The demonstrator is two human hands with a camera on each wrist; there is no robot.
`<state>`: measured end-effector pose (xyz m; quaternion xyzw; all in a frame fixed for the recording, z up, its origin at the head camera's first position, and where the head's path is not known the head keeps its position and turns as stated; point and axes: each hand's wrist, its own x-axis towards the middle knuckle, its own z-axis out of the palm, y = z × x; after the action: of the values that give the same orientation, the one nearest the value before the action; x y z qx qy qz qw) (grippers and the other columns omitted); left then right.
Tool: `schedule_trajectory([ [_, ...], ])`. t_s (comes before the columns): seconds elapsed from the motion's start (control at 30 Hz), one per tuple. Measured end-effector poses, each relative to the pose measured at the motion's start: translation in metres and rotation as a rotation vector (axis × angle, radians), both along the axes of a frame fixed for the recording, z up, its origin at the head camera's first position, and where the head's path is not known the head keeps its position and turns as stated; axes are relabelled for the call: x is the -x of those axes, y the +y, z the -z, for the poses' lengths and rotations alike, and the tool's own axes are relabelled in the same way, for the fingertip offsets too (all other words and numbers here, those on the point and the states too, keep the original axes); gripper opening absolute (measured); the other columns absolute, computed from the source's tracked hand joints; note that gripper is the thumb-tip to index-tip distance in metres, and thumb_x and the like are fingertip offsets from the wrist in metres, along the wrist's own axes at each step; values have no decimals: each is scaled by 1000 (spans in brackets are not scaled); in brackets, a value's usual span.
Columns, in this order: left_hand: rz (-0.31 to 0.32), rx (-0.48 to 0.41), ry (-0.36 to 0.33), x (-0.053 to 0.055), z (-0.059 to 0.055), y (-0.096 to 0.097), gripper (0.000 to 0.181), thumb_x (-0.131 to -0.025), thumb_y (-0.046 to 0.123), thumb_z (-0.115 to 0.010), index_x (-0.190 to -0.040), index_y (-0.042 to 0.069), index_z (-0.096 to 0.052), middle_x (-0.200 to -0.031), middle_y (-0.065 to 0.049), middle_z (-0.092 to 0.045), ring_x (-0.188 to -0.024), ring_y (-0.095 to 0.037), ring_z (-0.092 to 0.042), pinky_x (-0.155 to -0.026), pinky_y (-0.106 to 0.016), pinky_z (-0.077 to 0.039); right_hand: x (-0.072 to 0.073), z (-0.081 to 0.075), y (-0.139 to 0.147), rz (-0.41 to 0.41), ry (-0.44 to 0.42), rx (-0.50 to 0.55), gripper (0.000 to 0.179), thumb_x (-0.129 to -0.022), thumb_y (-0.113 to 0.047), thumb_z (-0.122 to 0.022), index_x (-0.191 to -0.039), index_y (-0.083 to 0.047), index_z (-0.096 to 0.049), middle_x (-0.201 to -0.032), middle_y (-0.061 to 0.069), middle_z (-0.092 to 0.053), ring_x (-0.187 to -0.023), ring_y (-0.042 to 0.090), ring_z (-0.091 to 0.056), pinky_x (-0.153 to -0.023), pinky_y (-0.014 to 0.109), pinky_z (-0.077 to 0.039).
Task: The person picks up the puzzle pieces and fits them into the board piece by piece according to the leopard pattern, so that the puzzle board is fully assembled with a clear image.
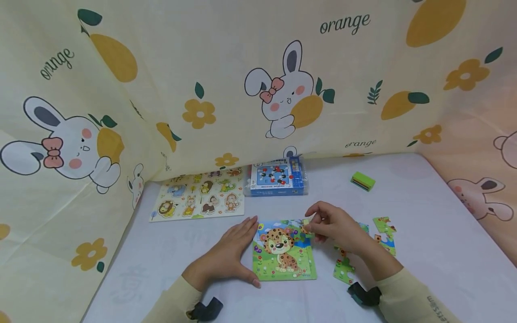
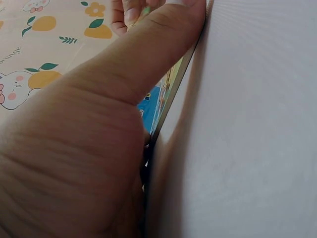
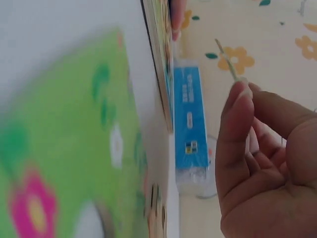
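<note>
A leopard jigsaw puzzle [image 1: 282,271] in a square board lies flat on the table. My left hand [image 1: 226,258] rests along its left side, fingers extended and thumb spread near the lower left corner. In the left wrist view the thumb [image 2: 148,47] reaches along the board's edge. Over the upper right corner, my right hand [image 1: 335,226] pinches a thin puzzle piece [image 3: 226,60] between thumb and forefinger. The right wrist view shows that piece edge-on, tilted above the board. Several loose puzzle pieces [image 1: 343,271] lie right of the board, partly hidden by the right hand and forearm.
Behind the left hand lies an animal picture board [image 1: 218,214]. Beside it stands a blue box [image 1: 276,191] in clear wrapping. A small green block [image 1: 363,181] with dark stripes sits at the back right. A printed curtain [image 1: 226,54] borders the white table [image 1: 161,269].
</note>
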<state>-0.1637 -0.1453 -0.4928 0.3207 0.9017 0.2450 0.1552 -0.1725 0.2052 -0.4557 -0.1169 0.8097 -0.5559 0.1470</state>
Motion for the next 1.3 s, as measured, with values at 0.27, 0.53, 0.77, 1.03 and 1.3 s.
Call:
schedule_trajectory([
  [0.27, 0, 4, 9, 1, 1, 0, 154, -62, 82, -90, -175, 9, -15, -182, -1, -3, -165, -19, 0, -132, -50, -5, -7, 1, -18, 11, -24, 62, 14, -103, -9, -78, -107, -2, -67, -88, 12, -72, -74, 27, -72, -66, 34, -65],
  [0.53, 5, -3, 7, 2, 2, 1, 154, -62, 80, -92, -175, 7, -16, -182, -2, -3, -166, -21, -1, -132, -51, -5, -12, 9, -34, -54, -51, 106, 14, -102, 1, -73, -116, 4, -71, -93, 11, -71, -81, 28, -74, -74, 36, -66],
  [0.77, 0, 4, -4, 1, 1, 0, 154, -62, 80, -92, -175, 9, -15, -182, 2, -1, -165, -16, 2, -132, -46, -3, -21, 16, -55, -64, -30, 133, 11, -104, 1, -72, -114, 4, -72, -91, 9, -72, -80, 28, -75, -71, 35, -67],
  [1.03, 7, -15, 4, 0, 0, -1, 152, -64, 80, -91, -175, 7, -17, -182, 0, -4, -165, -19, 0, -132, -50, -5, -31, 23, -76, -34, -47, 142, 10, -104, 0, -72, -113, 3, -72, -89, 9, -71, -79, 24, -74, -70, 34, -66],
  [1.3, 5, -6, 6, 0, 1, -1, 153, -63, 81, -91, -175, 8, -16, -182, 1, -2, -165, -18, 1, -132, -49, -4, -32, 30, -80, -43, 26, 44, 9, -105, -8, -74, -111, -2, -73, -84, 3, -71, -67, 18, -68, -58, 29, -60],
])
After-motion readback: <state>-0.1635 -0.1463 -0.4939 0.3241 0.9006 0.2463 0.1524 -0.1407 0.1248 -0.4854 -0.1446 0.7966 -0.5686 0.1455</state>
